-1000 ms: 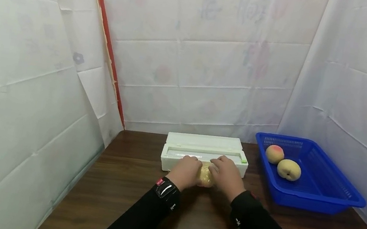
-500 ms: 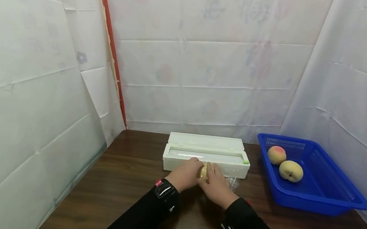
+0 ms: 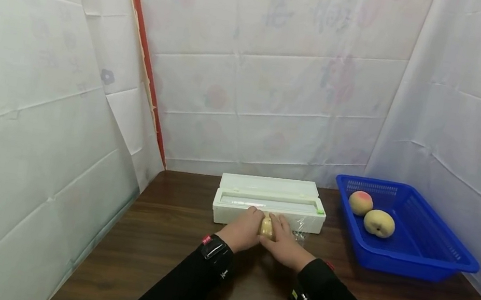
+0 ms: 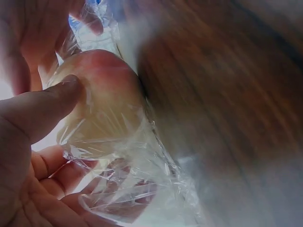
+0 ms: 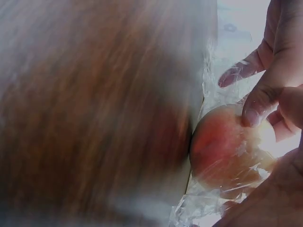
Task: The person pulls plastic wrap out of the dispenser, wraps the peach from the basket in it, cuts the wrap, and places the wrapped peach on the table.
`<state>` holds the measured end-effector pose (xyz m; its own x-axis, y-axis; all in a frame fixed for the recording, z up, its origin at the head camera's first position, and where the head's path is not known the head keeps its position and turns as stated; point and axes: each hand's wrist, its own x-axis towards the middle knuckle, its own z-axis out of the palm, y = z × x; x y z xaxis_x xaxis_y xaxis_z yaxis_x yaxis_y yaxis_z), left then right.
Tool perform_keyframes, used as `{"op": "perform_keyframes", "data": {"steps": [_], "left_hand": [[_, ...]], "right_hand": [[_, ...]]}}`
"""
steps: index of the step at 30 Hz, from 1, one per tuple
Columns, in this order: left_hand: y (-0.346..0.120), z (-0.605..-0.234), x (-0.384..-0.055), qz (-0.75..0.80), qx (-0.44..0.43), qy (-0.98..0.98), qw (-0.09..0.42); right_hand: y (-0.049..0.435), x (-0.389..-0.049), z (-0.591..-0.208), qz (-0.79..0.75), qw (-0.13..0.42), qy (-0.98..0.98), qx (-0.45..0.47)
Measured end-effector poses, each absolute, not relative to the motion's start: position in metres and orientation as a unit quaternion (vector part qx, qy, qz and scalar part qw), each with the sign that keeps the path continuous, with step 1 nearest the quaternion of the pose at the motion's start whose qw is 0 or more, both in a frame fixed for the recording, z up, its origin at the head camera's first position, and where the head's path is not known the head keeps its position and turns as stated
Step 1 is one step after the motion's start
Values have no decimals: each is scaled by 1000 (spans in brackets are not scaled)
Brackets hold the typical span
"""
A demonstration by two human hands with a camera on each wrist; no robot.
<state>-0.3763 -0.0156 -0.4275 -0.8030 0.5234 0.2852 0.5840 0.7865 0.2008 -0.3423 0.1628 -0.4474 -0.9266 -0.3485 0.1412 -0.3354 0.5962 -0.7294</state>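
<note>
A peach [image 3: 267, 227] in clear plastic wrap stands between both hands, close to the front of a long white box. My left hand [image 3: 243, 229] holds it from the left; its thumb [image 4: 66, 92] presses on the peach, with curled fingers and loose plastic wrap [image 4: 128, 189] below. The right hand [image 3: 286, 244] curls round the peach's right side, partly hiding it in the head view. Its palm [image 5: 279, 189] lies along the fruit in the right wrist view. Crumpled film [image 3: 299, 237] sticks out beyond the right fingers.
The white wrap dispenser box [image 3: 223, 214] stands behind the hands with its lid up. At the right is a blue basket [image 3: 421, 260] holding a peach with a red blush [image 3: 360, 203] and a pale yellow peach [image 3: 379, 223]. White-sheeted walls [image 3: 277, 98] border the brown table [image 3: 142, 260].
The right hand has come down and closer round the peach. The peach has shifted slightly left, and crumpled film now shows beside the right hand. The left hand has hardly moved.
</note>
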Motion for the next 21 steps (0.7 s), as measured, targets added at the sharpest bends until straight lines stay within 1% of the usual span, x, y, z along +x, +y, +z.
{"op": "perform_keyframes", "data": {"steps": [10,17,19,21], "left_hand": [[-16,-429,-381,-138,-269,-948,100],[-16,-425,-380,-132,-268,-948,108],[-16,-425,-380,-134,-268,-948,107],[-16,-424,-380,-137,-267,-948,105]], "right_hand": [[164,-344,-455,-408,-2,893,-191],[165,-342,-447,-408,-13,895,-178],[168,-341,-441,-414,-33,894,-166],[173,-341,-434,-434,-71,888,-135]]}}
